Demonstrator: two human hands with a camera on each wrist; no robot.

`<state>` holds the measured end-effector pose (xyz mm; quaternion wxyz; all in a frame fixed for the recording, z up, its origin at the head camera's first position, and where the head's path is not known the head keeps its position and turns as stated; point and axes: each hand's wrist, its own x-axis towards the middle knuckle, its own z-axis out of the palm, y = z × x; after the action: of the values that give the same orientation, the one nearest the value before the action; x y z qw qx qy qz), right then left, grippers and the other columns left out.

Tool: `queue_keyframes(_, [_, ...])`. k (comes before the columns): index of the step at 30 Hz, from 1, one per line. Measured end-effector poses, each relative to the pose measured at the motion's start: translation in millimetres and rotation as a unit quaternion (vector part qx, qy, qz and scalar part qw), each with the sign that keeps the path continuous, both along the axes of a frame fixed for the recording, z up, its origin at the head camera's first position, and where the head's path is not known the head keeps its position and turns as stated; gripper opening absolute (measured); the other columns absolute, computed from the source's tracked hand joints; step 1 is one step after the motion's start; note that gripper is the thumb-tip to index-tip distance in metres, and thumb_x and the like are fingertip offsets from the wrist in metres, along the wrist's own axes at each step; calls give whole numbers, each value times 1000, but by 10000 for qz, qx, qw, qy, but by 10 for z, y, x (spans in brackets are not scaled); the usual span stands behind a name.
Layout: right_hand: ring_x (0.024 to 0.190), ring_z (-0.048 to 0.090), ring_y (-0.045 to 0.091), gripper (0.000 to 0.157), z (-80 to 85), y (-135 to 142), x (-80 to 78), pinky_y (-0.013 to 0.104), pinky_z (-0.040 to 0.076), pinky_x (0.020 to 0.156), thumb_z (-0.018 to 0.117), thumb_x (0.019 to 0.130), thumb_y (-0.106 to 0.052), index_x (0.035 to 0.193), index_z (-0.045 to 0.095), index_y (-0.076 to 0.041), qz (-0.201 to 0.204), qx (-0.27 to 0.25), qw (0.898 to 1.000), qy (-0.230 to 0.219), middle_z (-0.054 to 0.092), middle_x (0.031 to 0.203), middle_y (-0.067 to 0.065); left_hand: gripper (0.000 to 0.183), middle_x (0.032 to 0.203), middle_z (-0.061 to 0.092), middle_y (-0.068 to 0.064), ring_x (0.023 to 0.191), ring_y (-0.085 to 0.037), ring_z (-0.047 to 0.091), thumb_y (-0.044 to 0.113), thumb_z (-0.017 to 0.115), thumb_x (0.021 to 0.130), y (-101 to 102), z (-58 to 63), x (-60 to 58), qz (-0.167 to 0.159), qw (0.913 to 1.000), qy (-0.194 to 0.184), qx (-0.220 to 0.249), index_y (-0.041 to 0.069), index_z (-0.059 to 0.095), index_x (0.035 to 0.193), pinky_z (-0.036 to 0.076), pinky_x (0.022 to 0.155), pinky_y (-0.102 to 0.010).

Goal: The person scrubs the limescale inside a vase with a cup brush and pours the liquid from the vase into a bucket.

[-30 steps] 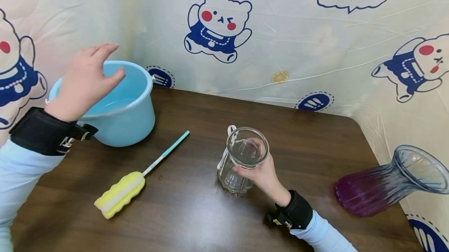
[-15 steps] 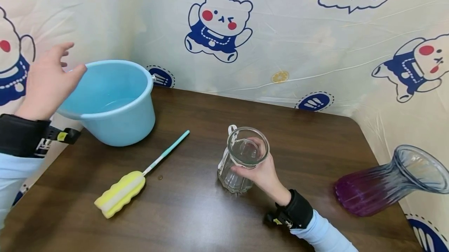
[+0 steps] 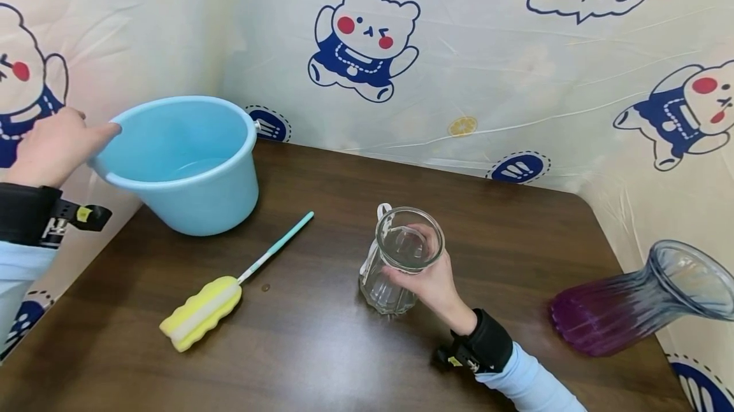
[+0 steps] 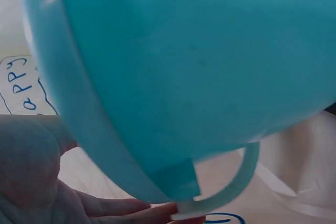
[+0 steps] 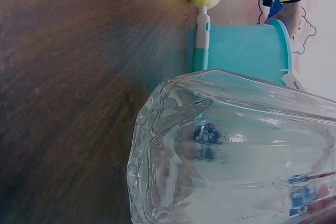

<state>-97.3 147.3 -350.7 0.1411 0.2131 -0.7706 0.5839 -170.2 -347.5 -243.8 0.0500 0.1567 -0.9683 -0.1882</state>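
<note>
My left hand (image 3: pixel 51 148) is at the left rim of a light blue plastic bucket (image 3: pixel 209 202). In the left wrist view its fingers stretch out below the rim, beside the bucket's handle (image 4: pixel 239 184); the thumb is partly hidden. My right hand (image 3: pixel 430 278) grips a clear glass vase (image 3: pixel 381 297) around its neck. The vase stands upright on the table, with a white ribbon or tag at its left side. Faceted glass fills much of the right wrist view, where the vase's base (image 5: pixel 142 177) faces the wood.
A sponge bottle brush (image 3: pixel 201 313) with a yellow and white head lies between bucket and vase. A purple-tinted glass vase (image 3: pixel 619 310) lies on its side near the right edge of the brown table (image 3: pixel 321 361). A printed curtain (image 3: pixel 487 49) hangs behind.
My left hand has moved left from over the bucket, then down to its left rim. The right hand keeps its hold on the clear vase. The head view has shifted slightly.
</note>
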Motion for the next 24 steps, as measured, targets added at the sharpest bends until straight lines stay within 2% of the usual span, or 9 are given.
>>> queue_keyframes(2, [93,55,28,67,3,-8,-1,42,45,81,79,55,7,112,44,12,-11,24,10000,41,56,102,29,70,85,49,-34,70,-42,46,46,33,92,-47,-24,8,-151,9999,7,-74,-21,43,108,46,56,-48])
queue_keyframes(4, [93,55,30,67,6,-18,-1,32,45,82,79,55,7,112,44,12,-4,31,10000,51,56,102,29,66,70,51,-26,61,-35,47,45,35,92,-89,-45,13,-290,9995,-3,-103,-20,47,91,42,47,-40])
queue_keyframes(6, [94,54,31,67,7,-27,-2,25,44,83,79,55,7,112,44,13,28,-4,10000,39,56,103,29,65,64,53,-21,58,-32,49,45,35,92,-120,-61,20,-385,9992,-104,-48,-19,50,87,44,46,-39])
queue_keyframes(9, [94,54,30,67,10,-40,-6,21,43,83,79,56,8,112,44,13,44,-44,10000,20,55,103,28,62,63,53,-19,56,-32,52,42,34,94,-139,-87,18,-412,9988,-269,29,-18,49,87,45,47,-40])
queue_keyframes(12, [94,55,35,67,19,-51,-10,31,45,83,79,56,7,113,44,13,28,-81,10000,2,55,104,28,54,62,52,-19,56,-31,52,33,31,96,-134,-108,9,-436,9984,-368,12,-18,47,87,43,57,-44])
queue_keyframes(16, [95,54,42,67,54,-71,-29,48,44,82,79,56,5,113,44,12,32,-29,10000,31,55,104,29,44,63,51,-19,56,-30,52,22,26,96,-131,-143,-4,-535,9976,-432,86,-18,44,88,41,57,-43])
queue_keyframes(19, [97,54,41,68,118,-84,-59,49,44,83,79,56,4,113,44,13,36,69,9999,118,55,106,28,45,65,51,-19,57,-29,53,21,22,96,-145,-170,-17,-643,9966,-472,194,-17,44,91,40,48,-35])
queue_keyframes(22, [99,54,40,69,237,-98,-115,45,44,85,78,56,5,114,42,13,62,62,9996,271,54,108,27,49,65,51,-18,58,-29,52,25,18,96,-153,-189,-39,-763,9958,-456,214,-16,45,90,38,48,-34])
queue_keyframes(24, [100,54,39,69,347,-110,-170,44,43,87,78,56,7,115,42,13,83,28,9992,390,54,109,27,51,64,51,-17,57,-29,51,27,17,96,-140,-195,-57,-690,9965,-436,174,-15,46,89,37,48,-34])
